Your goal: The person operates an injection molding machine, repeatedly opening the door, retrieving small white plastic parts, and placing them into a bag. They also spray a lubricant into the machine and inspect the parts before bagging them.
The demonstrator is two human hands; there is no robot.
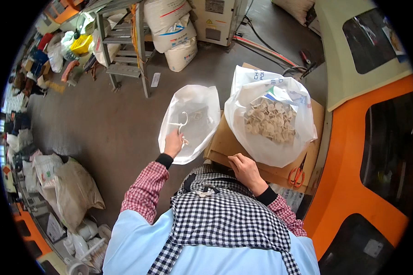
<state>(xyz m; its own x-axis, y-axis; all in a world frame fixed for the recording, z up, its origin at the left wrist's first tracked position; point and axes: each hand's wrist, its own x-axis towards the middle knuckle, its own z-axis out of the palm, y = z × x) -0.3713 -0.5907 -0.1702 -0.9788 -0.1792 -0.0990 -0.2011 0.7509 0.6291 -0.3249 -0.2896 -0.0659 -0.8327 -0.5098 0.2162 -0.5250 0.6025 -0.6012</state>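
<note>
My left hand [173, 144] reaches over an open white plastic bag [202, 98] on the left. Its fingers are closed on a thin, curved white plastic piece [184, 121] with branching ends, like a moulding runner. A few similar thin pieces lie faintly visible inside that bag. My right hand [245, 170] is by the near edge of a cardboard sheet [221, 149], fingers curled together; whatever they may hold is hidden. Just beyond it stands a second open white bag [280, 158], holding a heap of small beige round parts with stems [271, 121].
Orange-handled scissors [296, 176] lie on the cardboard's right side. An orange and cream machine [353, 178] borders the right. A metal step ladder [124, 59] and stacked white sacks [172, 34] stand at the back. Cables [270, 52] run across the floor. More sacks [75, 190] are at left.
</note>
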